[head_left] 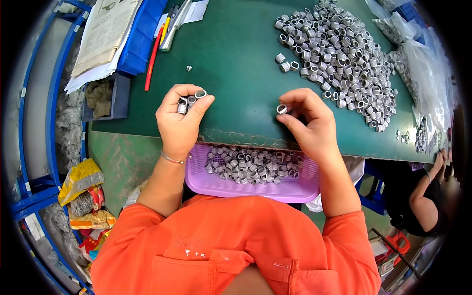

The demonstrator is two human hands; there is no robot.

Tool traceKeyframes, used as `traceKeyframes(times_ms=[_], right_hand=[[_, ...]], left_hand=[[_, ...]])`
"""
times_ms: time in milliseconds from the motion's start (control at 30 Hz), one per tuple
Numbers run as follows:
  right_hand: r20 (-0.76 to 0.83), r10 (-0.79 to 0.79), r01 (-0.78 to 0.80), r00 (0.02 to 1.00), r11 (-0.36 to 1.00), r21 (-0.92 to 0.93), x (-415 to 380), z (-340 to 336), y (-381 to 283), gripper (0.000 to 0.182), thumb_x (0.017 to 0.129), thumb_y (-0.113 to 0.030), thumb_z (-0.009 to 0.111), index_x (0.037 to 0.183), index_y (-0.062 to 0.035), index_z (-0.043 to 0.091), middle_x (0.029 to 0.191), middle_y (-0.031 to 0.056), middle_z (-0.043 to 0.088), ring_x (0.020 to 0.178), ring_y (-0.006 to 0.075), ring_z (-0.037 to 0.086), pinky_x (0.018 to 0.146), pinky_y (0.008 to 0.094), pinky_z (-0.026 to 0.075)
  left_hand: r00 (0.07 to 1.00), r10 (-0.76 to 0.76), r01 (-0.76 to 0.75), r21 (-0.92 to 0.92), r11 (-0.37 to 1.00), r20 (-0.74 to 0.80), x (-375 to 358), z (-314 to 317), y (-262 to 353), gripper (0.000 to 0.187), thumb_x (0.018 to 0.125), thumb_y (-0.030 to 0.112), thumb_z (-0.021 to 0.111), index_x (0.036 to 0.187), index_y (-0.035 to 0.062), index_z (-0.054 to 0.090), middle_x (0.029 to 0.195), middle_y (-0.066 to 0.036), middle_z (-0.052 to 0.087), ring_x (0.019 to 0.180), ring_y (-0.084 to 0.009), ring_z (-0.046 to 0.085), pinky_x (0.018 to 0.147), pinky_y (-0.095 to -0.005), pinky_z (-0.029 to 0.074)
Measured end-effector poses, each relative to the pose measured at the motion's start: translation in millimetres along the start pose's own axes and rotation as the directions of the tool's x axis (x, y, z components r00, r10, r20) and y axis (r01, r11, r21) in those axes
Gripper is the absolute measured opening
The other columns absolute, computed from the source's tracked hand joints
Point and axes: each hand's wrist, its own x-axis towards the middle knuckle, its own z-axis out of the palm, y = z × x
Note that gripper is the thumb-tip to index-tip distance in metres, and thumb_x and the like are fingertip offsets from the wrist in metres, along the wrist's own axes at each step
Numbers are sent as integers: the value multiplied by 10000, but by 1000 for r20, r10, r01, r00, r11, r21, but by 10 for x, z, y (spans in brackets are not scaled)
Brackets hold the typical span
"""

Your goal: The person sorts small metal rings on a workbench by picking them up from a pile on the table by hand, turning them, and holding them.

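Several metal rings point(191, 102) sit gripped between the thumb and curled fingers of the left hand point(181, 118), which is over the near edge of the green table point(231, 64), toward its left corner. The right hand point(309, 123) pinches a single ring point(281, 109) between thumb and fingertips, above the same edge. Bare tabletop lies between the two hands and stretches from there toward the far edge, giving open room.

The big pile of rings point(344, 64) covers the right part of the table, with three loose ones just beside its left side. Plastic bags point(425, 73) line the right edge. Near the left edge lie a red pen point(154, 59), a metal tool point(174, 27) and a blue bin point(140, 39); a tiny metal piece point(189, 69) rests between the pen and the bare middle.

Below the near edge, a purple basket point(253, 192) holds more rings. Another person point(423, 196) is by the near right corner.
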Motion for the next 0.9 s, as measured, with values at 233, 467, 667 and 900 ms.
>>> traceKeyframes(times_ms=[233,467,667,900], right_hand=[[120,33,-108,992,714,692,-162,-75,72,339,740,163,595,1009,-11,485,954,120,581,866,150,597,774,266,520],[397,-184,143,899,981,131,-35,-192,-62,308,750,124,547,1026,-6,589,1058,122,612,957,267,593,851,363,471],[185,-451,395,873,431,-811,602,-34,133,302,818,-122,540,1114,-69,565,1155,101,538,1094,288,476,942,418,333],[146,-451,415,881,583,-699,258,-56,114,329,729,3,589,1050,-66,604,1145,149,525,1035,325,498,887,425,370]], left_hand=[[999,28,-30,46,999,29,3,-10,-8,183,772,-16,681,915,15,572,717,21,535,503,-3,392,412,-151,273],[999,36,-37,38,999,22,-4,-7,4,175,773,-11,681,908,17,574,716,24,534,509,-6,406,418,-146,284],[997,48,-52,74,996,66,-16,-36,30,131,816,14,643,919,17,562,742,6,529,514,-11,400,415,-147,281],[719,-221,663,-746,-67,659,47,-126,81,276,951,246,405,967,-17,489,826,-68,393,622,-116,385,438,-221,341]])
